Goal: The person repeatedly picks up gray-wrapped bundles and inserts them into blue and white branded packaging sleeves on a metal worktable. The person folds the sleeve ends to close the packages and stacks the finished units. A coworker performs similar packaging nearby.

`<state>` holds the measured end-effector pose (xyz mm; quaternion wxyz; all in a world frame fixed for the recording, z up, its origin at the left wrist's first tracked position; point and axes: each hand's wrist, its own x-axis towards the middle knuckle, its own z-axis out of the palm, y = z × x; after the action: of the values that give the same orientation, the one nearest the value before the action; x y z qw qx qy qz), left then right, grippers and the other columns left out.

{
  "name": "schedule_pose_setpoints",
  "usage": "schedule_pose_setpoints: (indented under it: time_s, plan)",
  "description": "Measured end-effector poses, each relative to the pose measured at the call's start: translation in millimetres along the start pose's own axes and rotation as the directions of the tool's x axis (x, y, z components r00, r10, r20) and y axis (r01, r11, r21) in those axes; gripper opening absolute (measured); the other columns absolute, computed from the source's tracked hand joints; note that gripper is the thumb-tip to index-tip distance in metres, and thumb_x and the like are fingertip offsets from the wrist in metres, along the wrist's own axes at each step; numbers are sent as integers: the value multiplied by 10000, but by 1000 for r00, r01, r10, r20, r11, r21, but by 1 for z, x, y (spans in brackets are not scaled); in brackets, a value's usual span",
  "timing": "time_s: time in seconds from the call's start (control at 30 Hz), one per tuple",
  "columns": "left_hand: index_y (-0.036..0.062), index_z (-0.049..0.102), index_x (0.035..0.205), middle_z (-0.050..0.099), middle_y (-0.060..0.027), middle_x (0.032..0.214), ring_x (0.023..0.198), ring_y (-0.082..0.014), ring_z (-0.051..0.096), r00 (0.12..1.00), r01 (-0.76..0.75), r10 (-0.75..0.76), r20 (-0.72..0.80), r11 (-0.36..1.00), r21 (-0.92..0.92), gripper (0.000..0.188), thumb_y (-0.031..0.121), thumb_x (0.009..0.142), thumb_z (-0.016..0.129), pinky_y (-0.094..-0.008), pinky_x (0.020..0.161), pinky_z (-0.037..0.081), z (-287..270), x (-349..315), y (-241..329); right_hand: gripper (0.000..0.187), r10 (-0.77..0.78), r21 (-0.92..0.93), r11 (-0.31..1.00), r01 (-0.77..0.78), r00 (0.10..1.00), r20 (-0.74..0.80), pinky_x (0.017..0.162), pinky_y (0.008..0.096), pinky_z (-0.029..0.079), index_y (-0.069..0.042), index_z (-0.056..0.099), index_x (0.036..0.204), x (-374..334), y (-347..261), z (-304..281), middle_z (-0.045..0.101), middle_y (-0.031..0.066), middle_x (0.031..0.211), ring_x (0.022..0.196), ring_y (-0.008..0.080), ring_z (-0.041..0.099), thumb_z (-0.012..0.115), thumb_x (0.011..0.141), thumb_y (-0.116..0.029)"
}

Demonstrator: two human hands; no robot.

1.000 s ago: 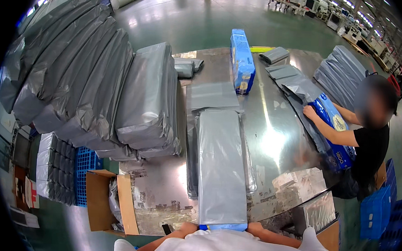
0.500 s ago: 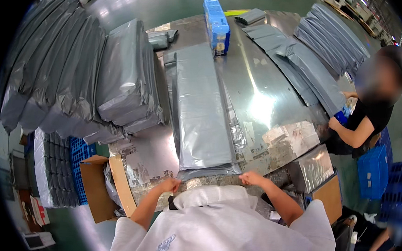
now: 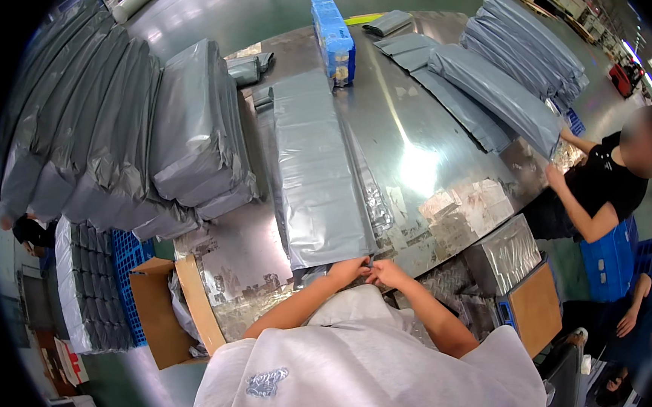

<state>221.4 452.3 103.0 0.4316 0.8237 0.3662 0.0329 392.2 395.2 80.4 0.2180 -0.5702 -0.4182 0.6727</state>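
Observation:
A long grey plastic bag, filled and flat-topped, lies on the metal table with its near end toward me. My left hand is closed at the bag's near right corner, its fingers on the open edge. Close beside it, almost touching, my right hand pinches at the same corner. Just what lies between the fingertips is partly hidden by the hands. Under the bag, more grey plastic shows along its left side.
Several stuffed grey bags stand at the left. A blue package is at the far edge. Near me are a cardboard box and a metal box. At the right, a co-worker handles another grey bag.
My left hand has moved right, from the bag's near left corner to its right corner, meeting my right hand, which shifted slightly left. The co-worker's grey bag has been lifted and bulges more.

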Motion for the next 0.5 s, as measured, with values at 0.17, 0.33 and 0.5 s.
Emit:
schedule_pose_setpoints:
  time_s: [0.17, 0.33, 0.5]
  plan:
    - [98, 506, 901, 591, -120, 868, 816, -301, 567, 991, -89, 92, -96, 995, 38, 140, 217, 828, 516, -396, 651, 434, 2, -16, -10, 221, 44, 163, 985, -59, 995, 94, 602, 260, 476, 7, 501, 1039, 3, -1, 5, 588, 138, 1081, 850, 213, 630, 395, 885, -111]
    - [98, 551, 927, 580, -158, 867, 821, -352, 563, 856, 330, -376, -356, 926, -184, 164, 229, 829, 536, -415, 684, 451, -24, -124, -62, 225, 192, 262, 947, -188, 981, 9, 596, 255, 476, 9, 404, 1065, 4, 28, -8, 600, 174, 1052, 809, 237, 640, 395, 880, -120]
    - [75, 527, 941, 590, -168, 881, 805, -330, 575, 92, 765, -843, -529, 400, -504, 199, 209, 794, 529, -440, 649, 449, -42, -361, -251, 228, 279, 300, 922, -245, 957, -75, 573, 251, 475, 13, 406, 1049, 1, 44, -34, 623, 168, 997, 764, 230, 645, 403, 862, -117]
